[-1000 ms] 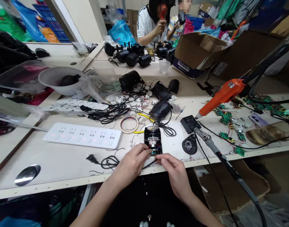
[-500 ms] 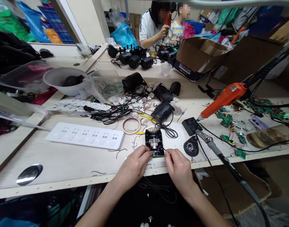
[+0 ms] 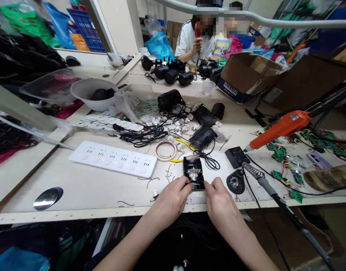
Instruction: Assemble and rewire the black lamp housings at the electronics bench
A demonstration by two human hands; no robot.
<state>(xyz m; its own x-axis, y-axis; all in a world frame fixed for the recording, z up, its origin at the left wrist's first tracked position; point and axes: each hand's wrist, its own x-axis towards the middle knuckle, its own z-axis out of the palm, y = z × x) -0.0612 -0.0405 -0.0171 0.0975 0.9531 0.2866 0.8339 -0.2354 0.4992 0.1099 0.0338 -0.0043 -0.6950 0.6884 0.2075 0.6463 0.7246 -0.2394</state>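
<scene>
A small open black housing point(image 3: 193, 169) with wires and a silvery part inside lies near the table's front edge. At its lower left corner, my left hand point(image 3: 173, 197) has thumb and forefinger pinched by a thin red wire; the fingertips are partly hidden. My right hand point(image 3: 220, 197) is at the lower right corner, fingers curled in, and what they grip is too small to make out. A roll of tape point(image 3: 165, 151) and a yellow cable lie just behind the housing, with a black cable coil point(image 3: 209, 160) beside them.
A white power strip point(image 3: 113, 159) lies at left. To the right are a soldering iron point(image 3: 270, 190) in its stand, an orange electric screwdriver point(image 3: 280, 130) and green circuit boards point(image 3: 280, 152). Black housings and a carton point(image 3: 246, 77) stand behind; two people sit across the table.
The view has shifted, so the table items appear further right. Both hands remain at the housing's lower corners, the left one now covering more of its corner.
</scene>
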